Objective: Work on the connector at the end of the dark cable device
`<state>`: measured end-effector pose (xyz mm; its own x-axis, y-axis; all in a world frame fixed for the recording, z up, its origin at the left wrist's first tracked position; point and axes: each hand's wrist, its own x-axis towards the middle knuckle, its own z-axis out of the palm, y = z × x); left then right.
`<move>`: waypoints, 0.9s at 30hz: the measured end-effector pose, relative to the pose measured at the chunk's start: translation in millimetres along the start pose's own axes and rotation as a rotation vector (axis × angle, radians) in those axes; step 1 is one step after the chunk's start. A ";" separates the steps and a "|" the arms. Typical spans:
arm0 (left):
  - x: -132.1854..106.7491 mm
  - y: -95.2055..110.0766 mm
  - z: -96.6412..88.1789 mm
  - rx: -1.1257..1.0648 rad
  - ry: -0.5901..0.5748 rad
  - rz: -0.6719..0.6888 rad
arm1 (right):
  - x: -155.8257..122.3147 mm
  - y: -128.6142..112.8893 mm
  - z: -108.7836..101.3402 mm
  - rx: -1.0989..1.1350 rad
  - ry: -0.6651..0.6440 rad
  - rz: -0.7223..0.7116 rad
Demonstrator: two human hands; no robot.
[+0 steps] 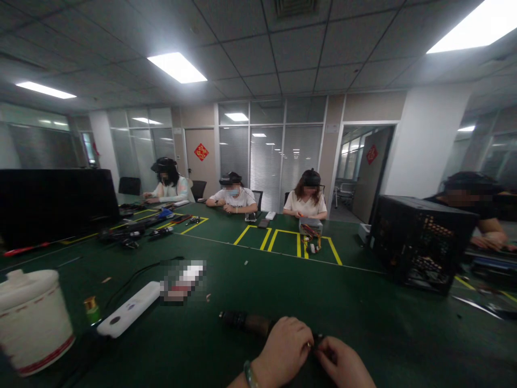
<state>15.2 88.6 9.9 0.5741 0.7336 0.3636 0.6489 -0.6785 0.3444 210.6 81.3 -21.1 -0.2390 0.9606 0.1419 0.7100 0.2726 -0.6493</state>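
Observation:
A dark tool like a cordless drill lies on its side on the green table, its chuck end pointing left. My left hand is in front of its body, with fingers curled and a bracelet on the wrist. A tiny brass-coloured glint shows at those fingertips; what it belongs to is too small to tell. Close by on the right, my right hand is closed in a pinch near a small dark piece. Whatever sits between its thumb and finger is hidden. The two sets of fingertips almost meet.
A white jar, a small green bottle and a white power strip stand at left. Behind are a monitor and cables. A black computer case is at right. Several people sit around the table.

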 end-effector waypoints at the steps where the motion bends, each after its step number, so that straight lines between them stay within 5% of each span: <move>1: 0.0 0.4 0.3 0.005 -0.002 -0.013 | 0.4 1.3 1.1 0.003 0.002 -0.006; 27: -2.6 1.5 -3.1 0.032 0.083 -0.004 | -4.2 -14.4 -10.8 0.053 -0.048 0.042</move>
<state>13.1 85.6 12.2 0.5286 0.7298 0.4336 0.6675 -0.6729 0.3188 208.5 73.9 -4.3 -0.2425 0.9670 0.0784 0.6843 0.2278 -0.6927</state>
